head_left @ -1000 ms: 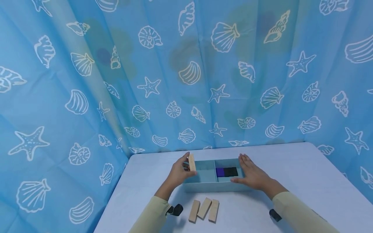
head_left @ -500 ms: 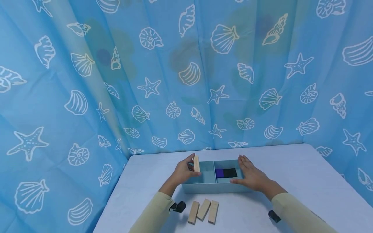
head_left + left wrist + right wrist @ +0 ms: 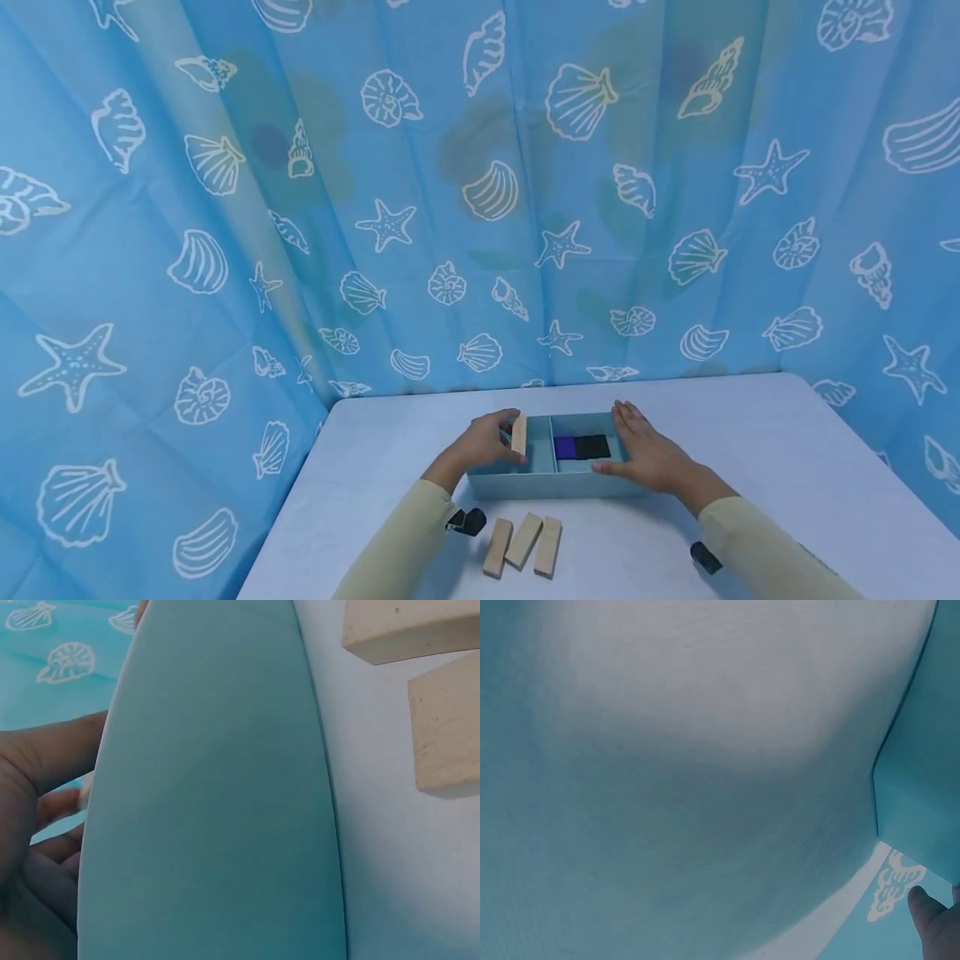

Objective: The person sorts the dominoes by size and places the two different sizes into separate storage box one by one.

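In the head view, my left hand pinches a wooden block between thumb and fingers, holding it on end in the left compartment of a blue-grey divided box. Whether the block touches the box floor cannot be told. The box's front wall hides most of the block in the left wrist view. My right hand rests against the box's right end, its fingers straight and thumb over the front rim. A purple piece and a black piece lie side by side in the right compartment.
Three wooden blocks, a left one, a middle one and a right one, lie on the white table before the box. A blue shell-patterned curtain hangs behind and to the sides.
My left hand has carried the block rightward and slightly lower, from the box's left end further into the left compartment. My right hand stays at the right end.
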Motion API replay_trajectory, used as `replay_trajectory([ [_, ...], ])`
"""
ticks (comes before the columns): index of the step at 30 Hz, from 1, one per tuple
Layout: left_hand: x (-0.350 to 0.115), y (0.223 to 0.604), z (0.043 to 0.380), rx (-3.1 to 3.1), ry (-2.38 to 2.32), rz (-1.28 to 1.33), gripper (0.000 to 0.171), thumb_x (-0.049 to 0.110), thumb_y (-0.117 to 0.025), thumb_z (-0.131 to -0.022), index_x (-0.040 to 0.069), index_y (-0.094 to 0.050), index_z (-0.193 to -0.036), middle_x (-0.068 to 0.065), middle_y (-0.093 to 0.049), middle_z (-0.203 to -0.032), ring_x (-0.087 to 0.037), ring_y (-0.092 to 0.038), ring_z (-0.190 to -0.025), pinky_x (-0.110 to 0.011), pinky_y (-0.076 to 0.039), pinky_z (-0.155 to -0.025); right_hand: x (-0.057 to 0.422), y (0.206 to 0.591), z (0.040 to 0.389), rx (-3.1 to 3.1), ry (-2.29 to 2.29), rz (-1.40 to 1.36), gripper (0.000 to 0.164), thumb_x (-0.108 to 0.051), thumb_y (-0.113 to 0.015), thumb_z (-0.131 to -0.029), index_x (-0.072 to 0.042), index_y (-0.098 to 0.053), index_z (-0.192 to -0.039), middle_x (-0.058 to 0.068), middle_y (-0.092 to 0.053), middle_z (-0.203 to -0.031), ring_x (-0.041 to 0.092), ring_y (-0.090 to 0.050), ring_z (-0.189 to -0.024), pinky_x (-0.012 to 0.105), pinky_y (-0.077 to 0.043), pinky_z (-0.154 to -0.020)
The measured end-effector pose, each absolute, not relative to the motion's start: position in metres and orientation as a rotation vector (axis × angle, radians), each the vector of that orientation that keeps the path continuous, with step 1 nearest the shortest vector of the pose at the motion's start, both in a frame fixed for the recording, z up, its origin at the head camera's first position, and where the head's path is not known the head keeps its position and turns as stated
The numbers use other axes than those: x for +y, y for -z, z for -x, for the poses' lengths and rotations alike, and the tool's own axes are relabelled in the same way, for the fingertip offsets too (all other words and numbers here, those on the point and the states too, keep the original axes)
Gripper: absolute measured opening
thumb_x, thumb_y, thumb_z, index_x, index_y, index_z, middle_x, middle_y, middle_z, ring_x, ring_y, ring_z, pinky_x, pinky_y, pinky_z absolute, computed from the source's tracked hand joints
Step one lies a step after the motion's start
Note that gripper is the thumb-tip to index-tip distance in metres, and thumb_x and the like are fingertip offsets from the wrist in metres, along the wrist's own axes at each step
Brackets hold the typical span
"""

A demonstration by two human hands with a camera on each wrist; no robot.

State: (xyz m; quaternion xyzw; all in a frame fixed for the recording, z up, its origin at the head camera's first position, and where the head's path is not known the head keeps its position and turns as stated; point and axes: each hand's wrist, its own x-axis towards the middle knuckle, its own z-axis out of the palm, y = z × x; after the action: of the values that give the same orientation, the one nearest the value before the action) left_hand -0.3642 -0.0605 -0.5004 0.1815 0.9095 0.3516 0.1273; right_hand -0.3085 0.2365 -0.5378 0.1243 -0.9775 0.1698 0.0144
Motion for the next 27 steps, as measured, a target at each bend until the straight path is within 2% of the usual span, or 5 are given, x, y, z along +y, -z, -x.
replay_trajectory([
  [7,-0.051,0.503,0.366,2.617,-0.929,-0.612,0.079,0.021,-0.087,-0.074,0.015,-0.049,-0.143,-0.004,-0.062,-0.114,-0.014,-0.061,-0.089,-0.036,-0.054,-0.08,0.237,0.534,0.309,-3.041,-0.534,-0.405,0.114,-0.074,-0.055,-0.081,0.006,-0.015,-0.152,0.024,-0.009,-0.159,0.042,-0.005,-0.145,0.059,-0.015,-0.112],
  [16,-0.041,0.513,0.363,2.665,-0.823,-0.646,0.073,0.025,-0.086,-0.075,0.014,-0.053,-0.139,-0.003,-0.063,-0.119,-0.018,-0.061,-0.1,-0.035,-0.053,-0.083,0.236,0.536,0.308,-3.042,-0.545,-0.405,0.113,-0.073,-0.056,-0.082,0.006,-0.015,-0.153,0.023,-0.01,-0.159,0.041,-0.005,-0.145,0.059,-0.016,-0.112],
  [24,-0.035,0.522,0.365,2.652,-0.79,-0.68,0.066,0.022,-0.083,-0.079,0.014,-0.054,-0.138,0.001,-0.063,-0.121,-0.012,-0.062,-0.092,-0.031,-0.054,-0.079,0.236,0.537,0.309,-3.056,-0.524,-0.373,0.115,-0.075,-0.055,-0.08,0.004,-0.014,-0.153,0.021,-0.009,-0.16,0.04,-0.004,-0.146,0.058,-0.016,-0.112],
  [27,-0.032,0.525,0.367,2.645,-0.784,-0.681,0.063,0.022,-0.082,-0.08,0.015,-0.056,-0.136,0.002,-0.064,-0.117,-0.012,-0.062,-0.089,-0.031,-0.054,-0.078,0.236,0.538,0.31,-3.056,-0.517,-0.367,0.116,-0.076,-0.055,-0.08,0.004,-0.014,-0.153,0.021,-0.009,-0.16,0.04,-0.004,-0.146,0.058,-0.016,-0.113],
])
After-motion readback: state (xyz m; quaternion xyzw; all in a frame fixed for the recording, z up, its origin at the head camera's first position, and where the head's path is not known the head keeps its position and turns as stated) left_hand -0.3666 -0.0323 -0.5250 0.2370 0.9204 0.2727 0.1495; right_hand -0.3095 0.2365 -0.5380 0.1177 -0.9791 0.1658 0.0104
